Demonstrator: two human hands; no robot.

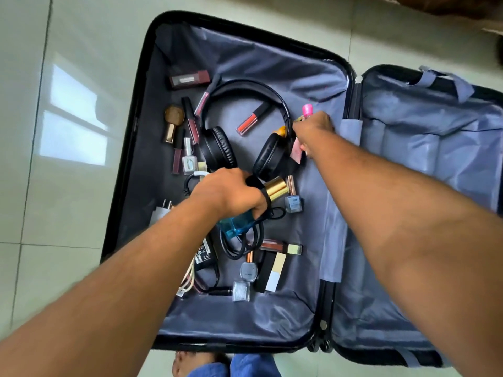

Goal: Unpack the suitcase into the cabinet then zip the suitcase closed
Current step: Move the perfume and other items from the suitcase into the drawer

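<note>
Left hand (231, 191) clasping glassy blue gold-capped bottle (236, 224); right hand (313, 126) pinching pink-capped tube (307, 110).

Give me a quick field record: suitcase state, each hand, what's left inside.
suitcase: open flat on the floor, unzipped
left hand: grips a blue bottle with a gold cap
right hand: holds small items, one with a pink cap
left in the case: headphones, cables, charger, nail polish and lip gloss
right half: lining only
cabinet: not in view
</note>
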